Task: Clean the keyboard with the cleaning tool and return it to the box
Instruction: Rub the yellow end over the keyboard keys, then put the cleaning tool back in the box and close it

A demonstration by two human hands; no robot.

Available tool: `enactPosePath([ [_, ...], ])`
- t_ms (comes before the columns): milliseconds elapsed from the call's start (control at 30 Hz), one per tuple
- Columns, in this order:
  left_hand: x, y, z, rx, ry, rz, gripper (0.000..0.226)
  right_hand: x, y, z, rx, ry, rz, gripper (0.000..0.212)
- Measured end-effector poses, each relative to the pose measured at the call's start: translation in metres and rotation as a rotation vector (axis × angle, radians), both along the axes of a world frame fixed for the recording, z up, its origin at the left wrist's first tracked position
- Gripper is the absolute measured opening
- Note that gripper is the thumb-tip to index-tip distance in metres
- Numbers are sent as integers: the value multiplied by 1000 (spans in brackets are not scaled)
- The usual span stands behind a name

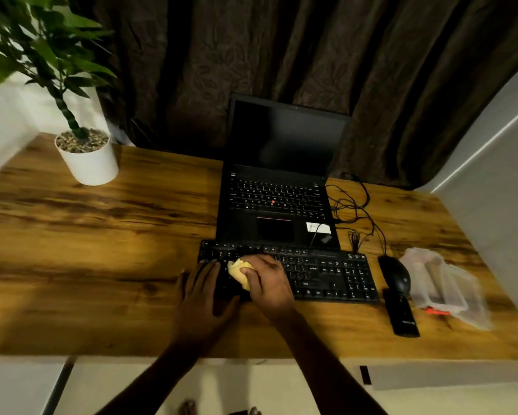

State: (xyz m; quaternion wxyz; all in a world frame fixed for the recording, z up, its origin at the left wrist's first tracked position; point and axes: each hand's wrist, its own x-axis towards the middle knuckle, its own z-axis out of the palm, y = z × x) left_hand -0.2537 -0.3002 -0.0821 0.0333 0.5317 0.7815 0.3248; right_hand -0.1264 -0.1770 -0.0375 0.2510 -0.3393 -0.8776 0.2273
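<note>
Head view: right hand (266, 280) closed around yellow cleaning tool (239, 272), pressing it on left half of black keyboard (326, 274); left hand (200, 292) open, flat, steadying left end. Best worked in firm, short presses, key row by row. Open tabletop (87, 250) leftward; mouse (395, 274), remote (401, 316), clear box (443, 286) crowding right.

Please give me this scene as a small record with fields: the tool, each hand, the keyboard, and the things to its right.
tool: yellow cleaning gel, pressed on the keyboard's left part
right hand: grips the gel
left hand: flat on the keyboard's left end
keyboard: black, in front of the open laptop
right of keyboard: mouse, black remote, clear plastic box
far left: potted plant
</note>
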Motion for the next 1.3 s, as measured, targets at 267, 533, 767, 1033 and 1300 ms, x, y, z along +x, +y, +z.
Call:
enactPosePath([
  [267, 15, -6, 13, 227, -533, -206, 65, 16, -14, 3, -300, 311, -47, 21],
  [533, 40, 31, 50, 156, -1043, -181, 31, 42, -2, 20, -486, 487, -129, 19],
  [767, 81, 67, 60, 150, -1075, -128, 14, 87, 17, 21, -513, 603, -201, 20],
  [1033, 149, 121, 81, 112, -989, -142, 7, 156, 56, 22, -541, 663, -293, 47],
  [1300, 249, 183, 90, 22, -1039, -245, 55, 248, 95, 29, -341, 818, -663, 42],
])
